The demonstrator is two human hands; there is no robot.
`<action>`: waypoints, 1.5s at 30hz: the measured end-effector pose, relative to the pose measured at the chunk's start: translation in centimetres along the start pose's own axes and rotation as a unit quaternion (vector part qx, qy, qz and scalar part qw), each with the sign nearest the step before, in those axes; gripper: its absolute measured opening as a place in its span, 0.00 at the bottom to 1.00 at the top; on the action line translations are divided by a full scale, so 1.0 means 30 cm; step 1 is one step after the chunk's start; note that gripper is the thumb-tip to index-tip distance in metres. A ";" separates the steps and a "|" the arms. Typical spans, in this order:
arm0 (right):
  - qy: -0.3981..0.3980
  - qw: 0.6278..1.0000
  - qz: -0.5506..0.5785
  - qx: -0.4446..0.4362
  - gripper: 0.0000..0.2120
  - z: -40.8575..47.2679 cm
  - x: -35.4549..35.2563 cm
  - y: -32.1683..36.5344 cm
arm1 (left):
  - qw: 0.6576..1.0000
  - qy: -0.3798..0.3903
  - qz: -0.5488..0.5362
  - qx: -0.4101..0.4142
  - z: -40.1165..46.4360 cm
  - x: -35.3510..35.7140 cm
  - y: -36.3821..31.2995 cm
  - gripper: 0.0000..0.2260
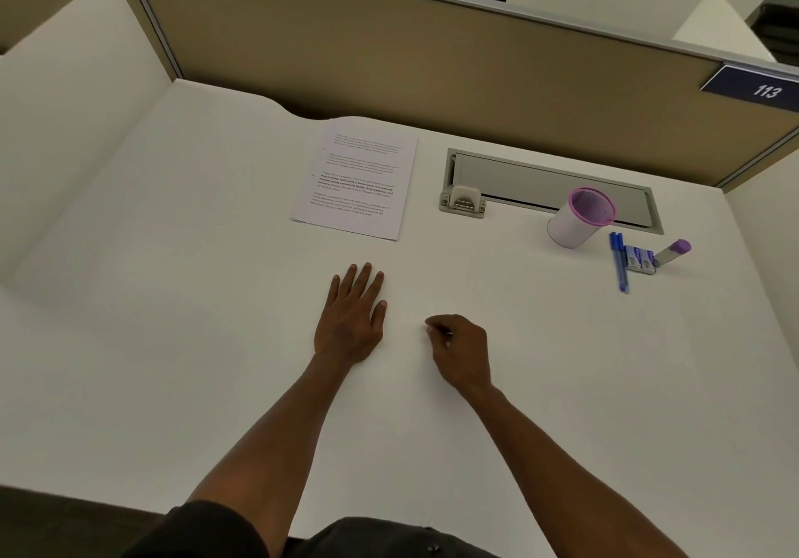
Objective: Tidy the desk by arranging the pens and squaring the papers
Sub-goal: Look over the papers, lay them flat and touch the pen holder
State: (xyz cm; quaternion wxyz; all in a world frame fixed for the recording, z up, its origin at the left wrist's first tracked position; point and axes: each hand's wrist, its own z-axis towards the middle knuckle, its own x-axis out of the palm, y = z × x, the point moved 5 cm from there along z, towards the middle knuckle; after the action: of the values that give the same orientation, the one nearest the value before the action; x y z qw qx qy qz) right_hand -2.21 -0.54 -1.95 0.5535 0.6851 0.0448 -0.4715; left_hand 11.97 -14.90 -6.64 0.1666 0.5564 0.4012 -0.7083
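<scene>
Two hands lie on the white bench (173,341) near its middle. We see the left hand (351,319) flat on the surface, palm down, fingers straight and close together, gripping nothing. The right hand (460,352) rests just beside it at 3 o'clock, apart from it, with its fingers curled under; something small and pale shows at the fingertips, but we cannot tell what it is or whether it is held.

At 12 o'clock from the left hand we find the papers (356,179), a printed stack lying flat, its edges nearly flush, one lower sheet peeking out at the near left corner. The stack sits slightly turned against the bench edge.

At 2 o'clock from the right hand, well apart, stands the pen cup (581,218), white with a pink rim, upright. Just beside it at 4 o'clock lie two blue pens (619,261), side by side on the bench, outside the cup. Next to the pens rests a small blue-and-white pack (640,260), and touching that a tube with a purple cap (673,251).

Behind the cup we note a grey cable hatch (549,183) set into the bench, and a tan partition (432,73) bearing a plate numbered 113 (767,90).
</scene>
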 end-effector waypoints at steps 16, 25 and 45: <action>0.093 0.981 -0.154 -0.074 0.09 -0.039 0.074 0.051 | 1.000 0.001 -0.001 0.001 0.000 0.003 0.000 0.25; 0.124 0.963 -0.208 -0.120 0.13 -0.022 0.085 0.066 | 1.000 0.004 -0.003 0.001 0.000 0.005 0.003 0.25; 0.093 0.883 0.348 0.301 0.08 -0.002 0.043 -0.005 | 1.000 0.009 0.002 0.007 -0.005 -0.008 -0.011 0.25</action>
State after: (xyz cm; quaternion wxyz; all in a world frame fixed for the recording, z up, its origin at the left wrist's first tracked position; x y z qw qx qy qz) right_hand -1.55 -1.01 -2.97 0.4427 0.8309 -0.2889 -0.1735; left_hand 11.92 -14.65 -6.31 0.1602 0.5650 0.3966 -0.7056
